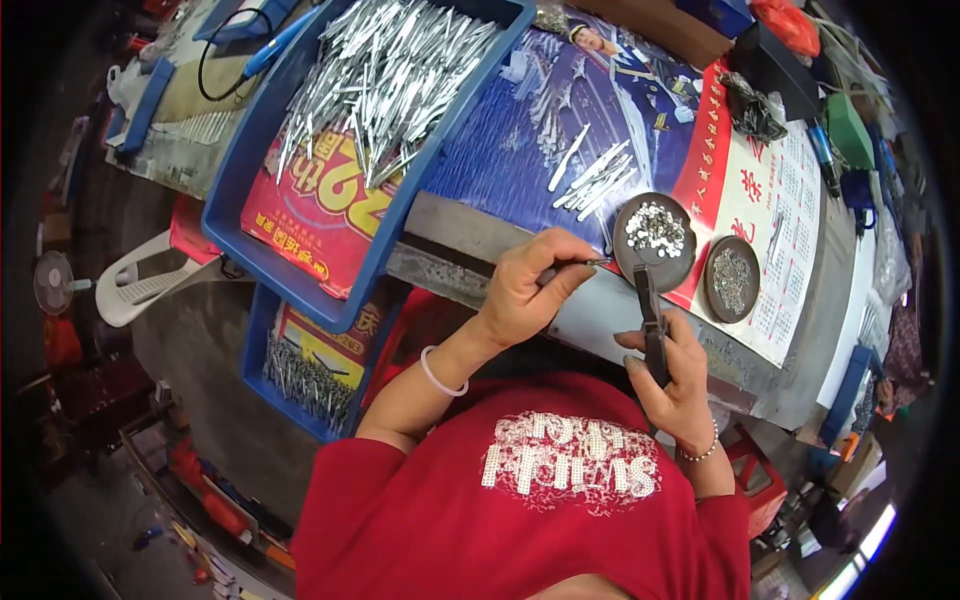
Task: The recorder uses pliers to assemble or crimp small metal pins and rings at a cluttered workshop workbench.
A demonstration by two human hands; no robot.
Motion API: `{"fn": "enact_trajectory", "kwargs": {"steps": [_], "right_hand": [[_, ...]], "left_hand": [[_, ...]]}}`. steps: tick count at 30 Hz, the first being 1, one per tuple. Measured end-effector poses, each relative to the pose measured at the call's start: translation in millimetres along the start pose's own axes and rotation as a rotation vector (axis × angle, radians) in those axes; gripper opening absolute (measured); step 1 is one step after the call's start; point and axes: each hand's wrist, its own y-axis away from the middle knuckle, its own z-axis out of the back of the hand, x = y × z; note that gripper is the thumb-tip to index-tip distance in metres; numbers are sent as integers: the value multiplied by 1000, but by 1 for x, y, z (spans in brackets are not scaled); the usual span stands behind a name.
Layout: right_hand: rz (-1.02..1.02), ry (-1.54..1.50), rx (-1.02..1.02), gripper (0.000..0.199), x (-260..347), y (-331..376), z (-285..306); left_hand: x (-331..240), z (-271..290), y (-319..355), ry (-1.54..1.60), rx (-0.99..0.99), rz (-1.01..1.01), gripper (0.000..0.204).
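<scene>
My left hand point(535, 288) is closed at the bench's front edge, thumb and fingers pinching a slim dark piece point(598, 262) whose tip points right; most of it is hidden. My right hand point(678, 370) is wrapped round a long dark hand tool point(650, 320), perhaps pliers, its narrow end up by the rim of a round dark dish point(680, 268). Small shiny silver discs point(655, 228) lie in that dish. Farther right, a second round dish point(712, 280) holds tiny metal parts point(733, 280). Several slender silver blades point(600, 180) rest on the poster, beyond my left hand.
A blue tray point(345, 313) heaped with silver blades point(390, 80) stands at the left, overhanging the bench edge. Below it sits another blue tray point(255, 345) with metal pieces. A printed poster point(490, 140) covers the bench. A black plastic bag point(755, 110) lies at the far right.
</scene>
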Motion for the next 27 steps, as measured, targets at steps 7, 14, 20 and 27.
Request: {"fn": "enact_trajectory", "kwargs": {"steps": [7, 14, 20, 27], "right_hand": [[101, 253, 14, 24, 16, -18, 11], [72, 631, 209, 21, 33, -37, 16], [151, 578, 19, 19, 50, -29, 17], [55, 367, 25, 24, 31, -19, 26]], "left_hand": [[14, 9, -1, 29, 150, -85, 12], [24, 11, 0, 85, 144, -146, 14], [21, 4, 3, 180, 60, -34, 11], [-3, 4, 12, 380, -35, 229, 8]]}}
